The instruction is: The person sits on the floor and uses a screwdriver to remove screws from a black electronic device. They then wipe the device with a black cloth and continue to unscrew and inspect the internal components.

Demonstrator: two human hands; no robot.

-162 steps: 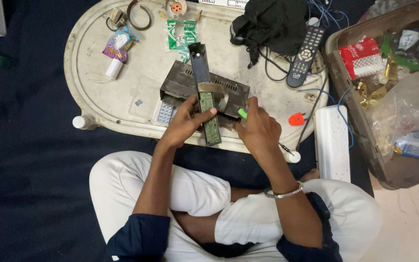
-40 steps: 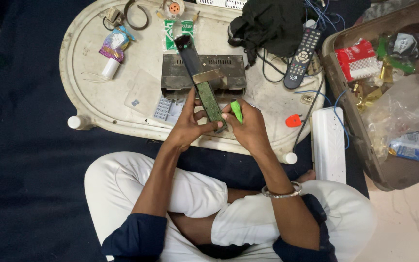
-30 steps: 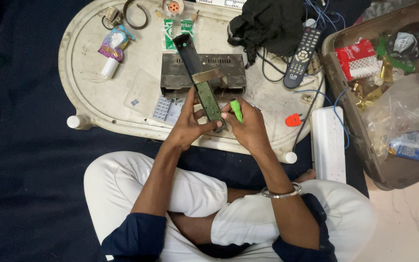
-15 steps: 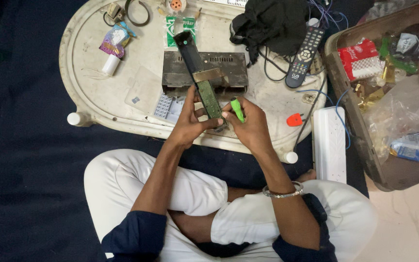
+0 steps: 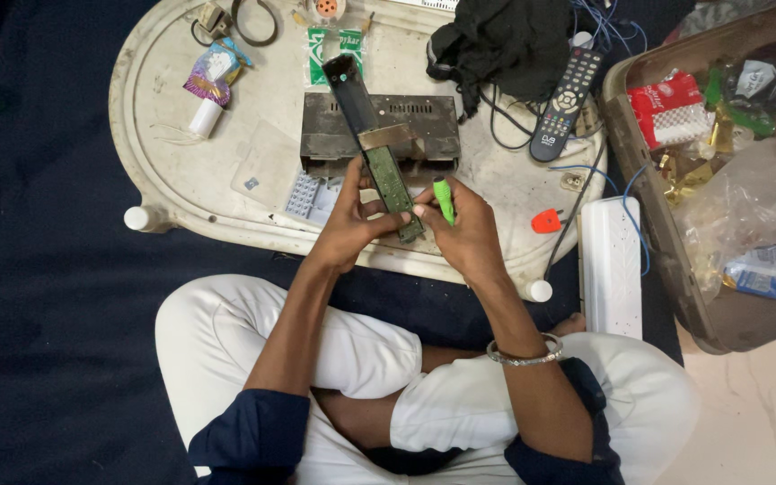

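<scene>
While my left hand grips the opened remote at its near end, its long axis runs away up-left. My right hand, just beside it, pinches a green screwdriver.

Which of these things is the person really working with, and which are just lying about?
In use: left hand holding the long green circuit board; right hand holding a green tool.

Lying about: remote control, black cloth, dark metal box, white power strip.
</scene>
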